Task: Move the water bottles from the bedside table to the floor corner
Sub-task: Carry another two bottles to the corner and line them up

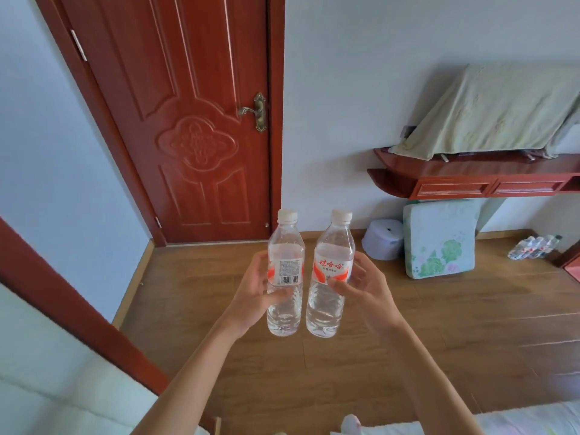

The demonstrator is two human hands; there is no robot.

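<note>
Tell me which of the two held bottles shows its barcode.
The left bottle, gripped by the left hand; the right bottle, in the right hand, shows red characters instead.

Bare left grip [255, 290] and right grip [367, 295], forearms [201, 367] bare too.

The left bottle [285, 240], held in the fingers [255, 274] of the left hand [252, 295], and the right bottle [333, 243], in the right hand [367, 295], are clear glossy plastic, ridged below the fingers. Each has a white plastic cap [287, 216] and a smooth printed label [331, 265]. Beneath the fingers the floor [439, 324] is brown wood planking with a soft sheen. Beyond them the door [194, 120] is red-brown lacquered, carved wood, and its handle [254, 111] is dull brassy metal. To their right, a shelf [470, 171] of similar glossy wood carries matt pale green cloth [496, 111].
</note>
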